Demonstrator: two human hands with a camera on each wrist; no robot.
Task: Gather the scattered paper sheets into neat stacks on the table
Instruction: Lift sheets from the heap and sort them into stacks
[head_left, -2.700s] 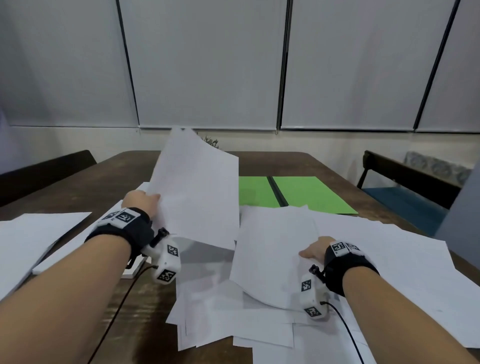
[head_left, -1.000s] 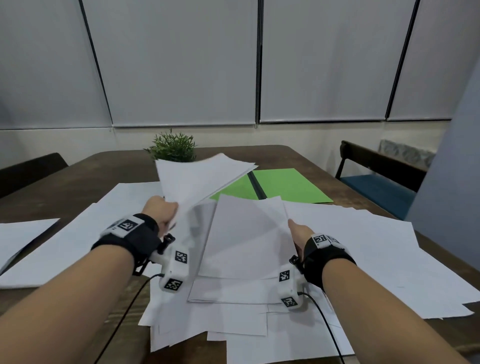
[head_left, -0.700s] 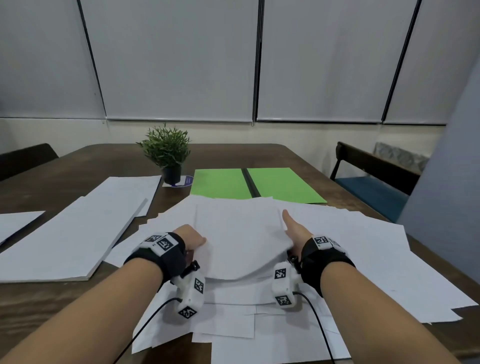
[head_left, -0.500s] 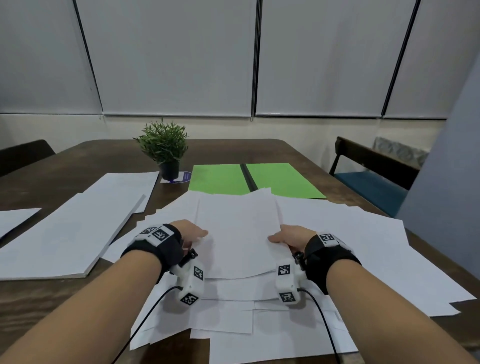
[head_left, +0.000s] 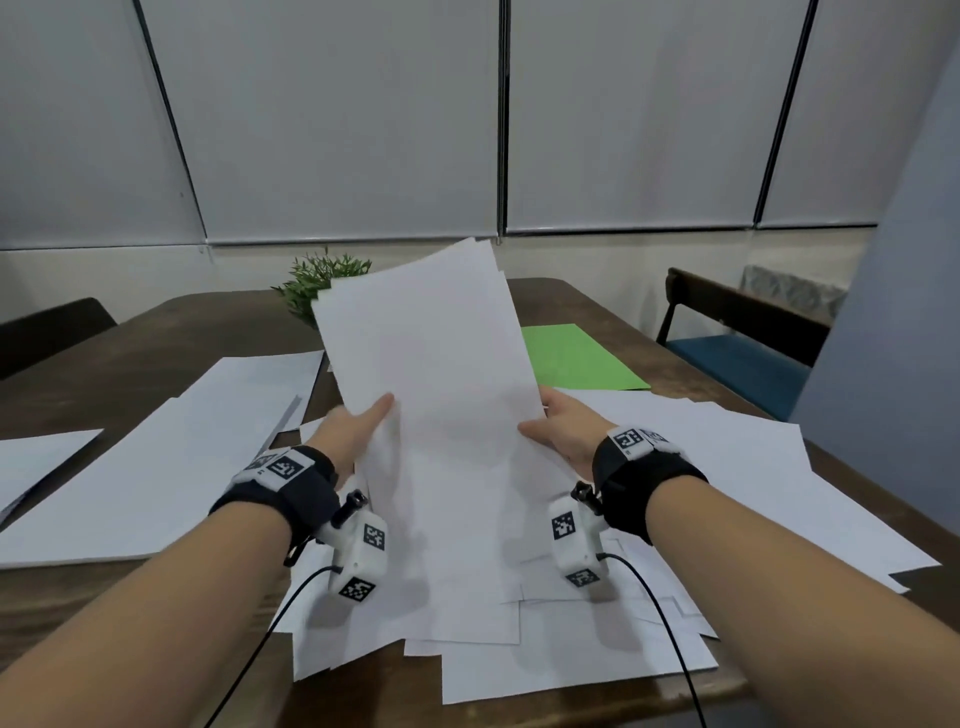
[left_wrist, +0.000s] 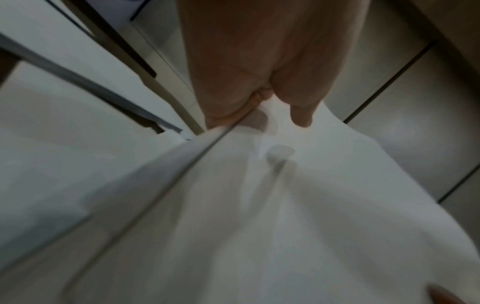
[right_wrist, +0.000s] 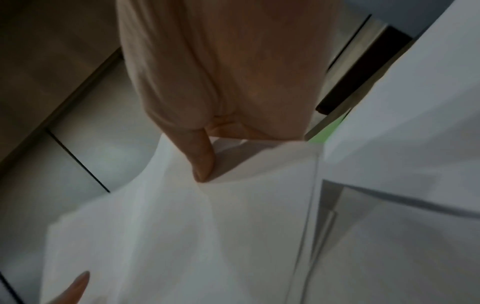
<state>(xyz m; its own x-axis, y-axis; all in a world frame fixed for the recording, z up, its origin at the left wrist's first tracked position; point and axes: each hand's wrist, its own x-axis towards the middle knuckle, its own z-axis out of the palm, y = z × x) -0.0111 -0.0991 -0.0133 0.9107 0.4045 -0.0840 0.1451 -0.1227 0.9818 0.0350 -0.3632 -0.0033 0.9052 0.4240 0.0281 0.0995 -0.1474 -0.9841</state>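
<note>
Table (head_left: 156, 332) carries a loose spread of white sheets (head_left: 727, 467), with a squarer pile (head_left: 145, 478) off to the left. Raised over them, tilted up and away, is a small bundle of sheets (head_left: 431, 374): light, limp and slippery, likely to fan or sag, so best held at both long edges as now, left hand (head_left: 353, 431) and right hand (head_left: 566, 426) each pinching a side, thumb on top. Half a second ago this bundle lay flat under both hands; now it is lifted clear.

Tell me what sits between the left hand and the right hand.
In the head view, a raised bundle of white sheets spans the gap; left hand and right hand each grip a side edge. Both wrist views show thumbs pressed on it.
</note>
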